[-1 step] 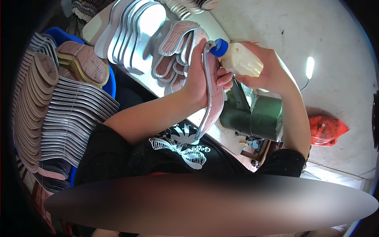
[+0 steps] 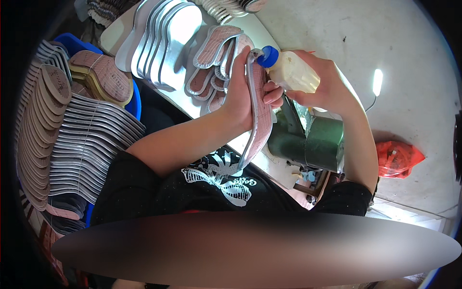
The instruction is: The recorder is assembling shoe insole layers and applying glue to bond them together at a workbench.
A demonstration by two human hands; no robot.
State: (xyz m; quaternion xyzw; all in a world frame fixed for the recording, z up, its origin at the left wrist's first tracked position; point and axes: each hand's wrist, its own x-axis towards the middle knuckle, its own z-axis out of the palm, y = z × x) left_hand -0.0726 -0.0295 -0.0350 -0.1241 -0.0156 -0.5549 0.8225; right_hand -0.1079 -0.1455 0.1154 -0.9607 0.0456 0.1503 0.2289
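Note:
A pink insole with a grey edge [image 2: 260, 106] stands on its side in my left hand [image 2: 238, 94], whose fingers wrap round it. Its lower end hangs in front of my black shirt. In my right hand [image 2: 327, 84] is a squeeze bottle of pale cream liquid [image 2: 294, 71], tilted so that its blue cap [image 2: 268, 57] is at the insole's upper end. Whether the tip touches the insole I cannot tell. Just left of my left hand lies a heap of pink insoles [image 2: 219, 45] with grey edges.
White-silver insoles [image 2: 180, 43] stand in a row on the table. At the left, a blue tub [image 2: 136, 103] borders tall stacks of grey-edged insoles [image 2: 91, 144] and beige insoles [image 2: 36, 135]. Below my right forearm is a green machine [image 2: 325, 139]; farther right are a red plastic bag [image 2: 398, 159] and a lamp [image 2: 378, 83].

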